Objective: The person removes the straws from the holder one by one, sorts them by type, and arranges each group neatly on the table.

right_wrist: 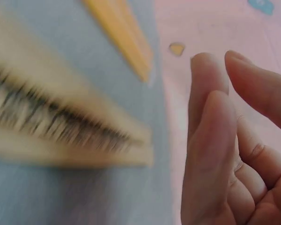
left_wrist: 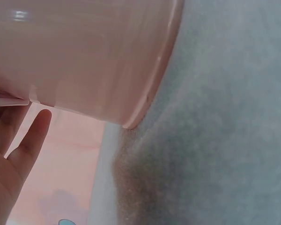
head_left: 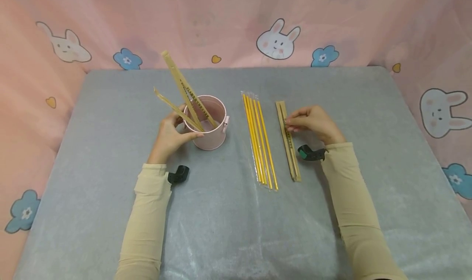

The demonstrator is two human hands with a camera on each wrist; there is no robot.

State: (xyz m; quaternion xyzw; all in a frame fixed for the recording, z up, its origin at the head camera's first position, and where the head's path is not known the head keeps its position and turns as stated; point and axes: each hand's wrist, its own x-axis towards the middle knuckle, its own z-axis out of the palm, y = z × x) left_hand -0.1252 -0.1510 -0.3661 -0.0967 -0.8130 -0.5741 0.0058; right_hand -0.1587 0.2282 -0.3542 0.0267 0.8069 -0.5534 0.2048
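Note:
My left hand point(head_left: 167, 138) holds a small pink bucket point(head_left: 211, 142) by its rim, thumb at the front and fingers at the far left side. Several long paper-wrapped chopstick packets point(head_left: 176, 71) lean out of the bucket toward the back left. In the left wrist view the bucket wall point(left_wrist: 84, 61) fills the upper left. My right hand point(head_left: 315, 122) is bent over two more paper packets point(head_left: 289, 153) lying side by side. The right wrist view shows its fingertips apart from these packets point(right_wrist: 61, 117), with nothing between thumb and fingers.
Between the bucket and the paper packets lies a row of several thin yellow sticks point(head_left: 259, 142) in clear plastic. A grey cloth point(head_left: 221, 231) covers the table. Pink curtains point(head_left: 206, 21) with rabbits hang along the back and sides. Dark wrist cameras point(head_left: 178, 174) sit at both cuffs.

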